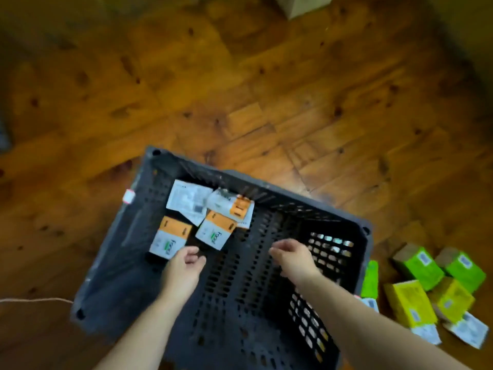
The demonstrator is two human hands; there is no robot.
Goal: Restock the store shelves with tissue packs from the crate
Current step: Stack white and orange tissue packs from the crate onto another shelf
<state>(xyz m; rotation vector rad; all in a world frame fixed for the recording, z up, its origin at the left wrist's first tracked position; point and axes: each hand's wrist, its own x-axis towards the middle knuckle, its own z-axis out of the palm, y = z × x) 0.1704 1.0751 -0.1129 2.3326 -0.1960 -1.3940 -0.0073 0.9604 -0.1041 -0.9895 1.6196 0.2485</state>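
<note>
Left hand [184, 265] and right hand [293, 256] hover loosely curled, empty, inside the perforated plastic crate [120, 249].

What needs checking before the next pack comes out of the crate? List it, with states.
1. Packs left in crate: ok, several in its far left corner.
2. Left grip free: ok, holds nothing, beside the nearest pack.
3. Right grip free: ok, holds nothing, over bare crate floor.
4. Nearest pack uncovered: ok, nothing lies on it.
5. Shelf in view: not ok, none seen.
</note>
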